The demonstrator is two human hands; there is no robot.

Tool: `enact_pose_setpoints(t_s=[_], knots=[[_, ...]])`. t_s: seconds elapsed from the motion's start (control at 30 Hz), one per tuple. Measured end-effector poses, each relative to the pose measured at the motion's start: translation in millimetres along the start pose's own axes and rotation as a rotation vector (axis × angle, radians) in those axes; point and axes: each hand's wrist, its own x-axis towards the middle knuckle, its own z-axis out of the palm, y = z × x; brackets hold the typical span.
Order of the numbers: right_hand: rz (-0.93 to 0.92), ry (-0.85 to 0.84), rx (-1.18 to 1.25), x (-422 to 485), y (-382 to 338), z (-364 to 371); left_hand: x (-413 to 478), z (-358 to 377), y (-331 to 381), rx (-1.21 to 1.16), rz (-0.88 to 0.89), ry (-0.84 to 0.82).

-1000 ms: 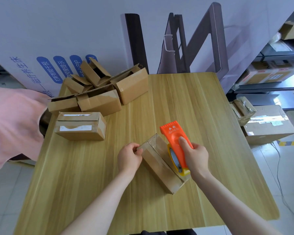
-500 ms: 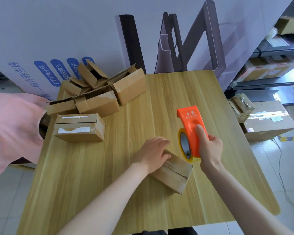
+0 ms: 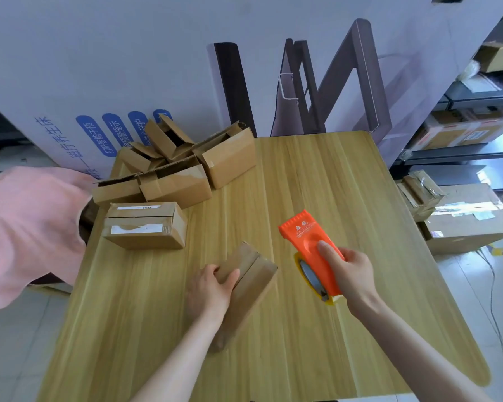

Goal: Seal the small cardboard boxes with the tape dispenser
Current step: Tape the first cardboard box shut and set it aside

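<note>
The left hand [image 3: 209, 290] curled round a closed box [image 3: 251, 281] at the table's [image 3: 331, 181] 6 o'clock; the right hand [image 3: 353, 275] gripped the orange dispenser [image 3: 310, 245] at the box's 3 o'clock.

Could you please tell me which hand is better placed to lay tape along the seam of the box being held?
Probably the right hand: it grips the orange tape dispenser just beside the box, while the left hand is occupied holding that box steady.
</note>
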Motion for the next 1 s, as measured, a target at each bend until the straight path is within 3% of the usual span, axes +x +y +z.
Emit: enact_pose_setpoints(t_s=[0.07,0.13,0.23,0.33,0.43,0.6,0.87,1.0], knots=[[-0.034,-0.066,-0.010,-1,-1,2,-2,-4,6,-0.166,0.046,0.003],[-0.078,-0.122,-0.036,-1,-3,3,-1,-21,28,-0.507,0.094,-0.036],[-0.138,-0.174,-0.075,-3,-10,3,-3,-63,68,-0.915,0.022,-0.286],[-0.175,-0.202,-0.105,-5,-17,3,-3,-89,87,-0.892,0.024,-0.555],[-0.209,-0.214,-0.154,-7,-21,4,-6,-100,91,-0.900,0.075,-0.664],[-0.243,-0.215,-0.200,-10,-22,6,-9,-103,92,-0.845,0.178,-0.564],[-0.309,-0.200,-0.348,-12,-25,15,-2,-99,92,-0.741,0.108,-0.289],[-0.338,-0.166,-0.468,-16,-33,23,9,-102,94,-0.725,0.064,-0.245]])
